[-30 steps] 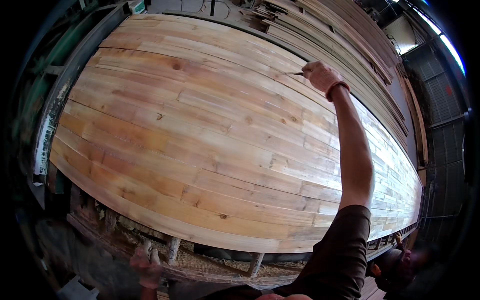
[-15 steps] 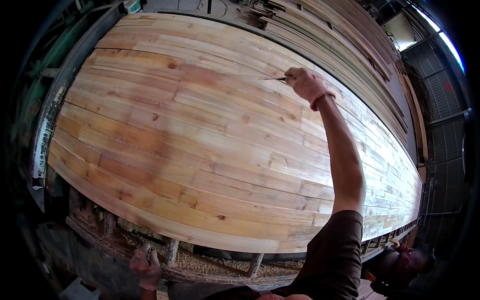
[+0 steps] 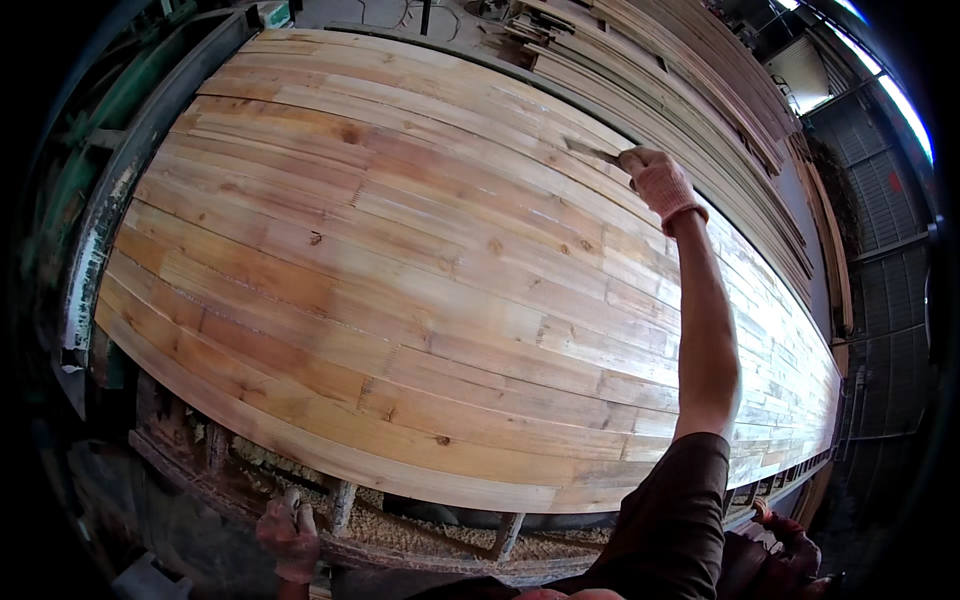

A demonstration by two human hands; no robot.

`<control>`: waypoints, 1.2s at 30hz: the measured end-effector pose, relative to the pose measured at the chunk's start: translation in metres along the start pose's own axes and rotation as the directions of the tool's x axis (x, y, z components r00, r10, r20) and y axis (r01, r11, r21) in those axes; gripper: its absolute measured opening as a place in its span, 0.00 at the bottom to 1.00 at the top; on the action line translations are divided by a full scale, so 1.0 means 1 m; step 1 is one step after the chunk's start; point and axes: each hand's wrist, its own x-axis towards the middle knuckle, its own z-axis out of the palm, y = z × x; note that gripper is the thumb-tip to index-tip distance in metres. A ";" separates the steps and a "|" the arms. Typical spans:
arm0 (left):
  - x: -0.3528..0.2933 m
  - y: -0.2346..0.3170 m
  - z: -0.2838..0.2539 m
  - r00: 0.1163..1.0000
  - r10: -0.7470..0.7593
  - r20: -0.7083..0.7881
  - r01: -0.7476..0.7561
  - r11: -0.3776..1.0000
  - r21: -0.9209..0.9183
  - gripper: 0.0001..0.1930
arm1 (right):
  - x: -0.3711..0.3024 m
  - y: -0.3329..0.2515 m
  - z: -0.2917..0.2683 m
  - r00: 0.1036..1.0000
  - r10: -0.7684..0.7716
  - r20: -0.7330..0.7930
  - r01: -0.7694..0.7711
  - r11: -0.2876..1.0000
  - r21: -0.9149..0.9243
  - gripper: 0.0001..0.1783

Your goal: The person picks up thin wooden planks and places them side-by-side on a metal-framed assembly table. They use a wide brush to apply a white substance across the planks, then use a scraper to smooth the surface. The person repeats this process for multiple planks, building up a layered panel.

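Note:
A large panel of joined wooden strips [image 3: 450, 300] fills the middle of the view. Over its far edge, my right hand [image 3: 663, 185], in a pale pink knit glove, grips a scraper [image 3: 592, 151] with a flat metal blade. The blade points left, low over the strips; whether it touches them I cannot tell. My left hand [image 3: 289, 538], gloved as well, is low on the left beside the frame under the panel's near edge. Its fingers are curled closed, and what they hold, if anything, is too small and dim to make out.
Stacked long boards [image 3: 650, 90] lie beyond the far edge. A dark metal beam [image 3: 110, 200] runs along the left end. Under the near edge, a frame with posts [image 3: 341, 507] holds sawdust [image 3: 400, 512]. Another person [image 3: 780, 555] is at the lower right.
My right hand has moved right with the scraper along the panel's far side. My left hand has barely shifted. The other person at the lower right has changed posture.

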 end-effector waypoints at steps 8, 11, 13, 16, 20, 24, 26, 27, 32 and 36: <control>0.002 0.003 -0.004 0.998 -0.044 0.039 0.046 0.998 -0.042 0.13 | -0.038 0.004 0.082 0.860 0.215 0.462 -0.489 0.092 0.868 0.19; -0.002 -0.002 0.002 0.999 -0.040 0.037 0.042 0.997 -0.071 0.14 | -0.038 -0.012 0.121 0.825 0.199 0.529 -0.521 -0.098 0.848 0.16; -0.002 -0.004 0.001 0.998 -0.035 0.048 0.037 0.998 -0.044 0.14 | -0.035 -0.024 0.136 0.804 0.254 0.538 -0.505 -0.187 0.842 0.17; 0.001 -0.001 0.002 1.000 0.006 -0.017 -0.006 0.999 -0.040 0.14 | -0.029 -0.041 0.148 0.783 0.340 0.520 -0.472 -0.219 0.854 0.16; -0.004 -0.002 0.002 1.000 -0.012 -0.007 0.012 1.000 -0.028 0.14 | -0.011 -0.054 0.164 0.762 0.421 0.492 -0.454 -0.195 0.869 0.15; -0.004 -0.001 0.000 0.999 -0.032 0.028 0.033 0.999 -0.010 0.14 | 0.008 -0.052 0.180 0.763 0.440 0.473 -0.473 -0.117 0.873 0.15; 0.000 0.001 -0.001 1.000 -0.012 0.009 0.012 0.999 -0.035 0.15 | 0.012 -0.055 0.177 0.786 0.451 0.424 -0.450 -0.053 0.891 0.16; 0.000 0.002 -0.001 1.000 0.007 -0.017 -0.008 0.998 -0.056 0.15 | 0.012 -0.063 0.167 0.798 0.444 0.407 -0.435 -0.044 0.900 0.16; -0.001 -0.001 -0.004 0.996 0.072 -0.053 -0.073 0.997 -0.021 0.15 | -0.011 -0.089 0.091 0.934 0.338 0.115 -0.158 0.101 0.982 0.17; -0.002 0.000 -0.019 0.955 0.282 -0.090 -0.277 0.959 0.064 0.11 | -0.114 -0.132 0.040 0.989 0.143 -0.031 -0.011 0.284 0.959 0.19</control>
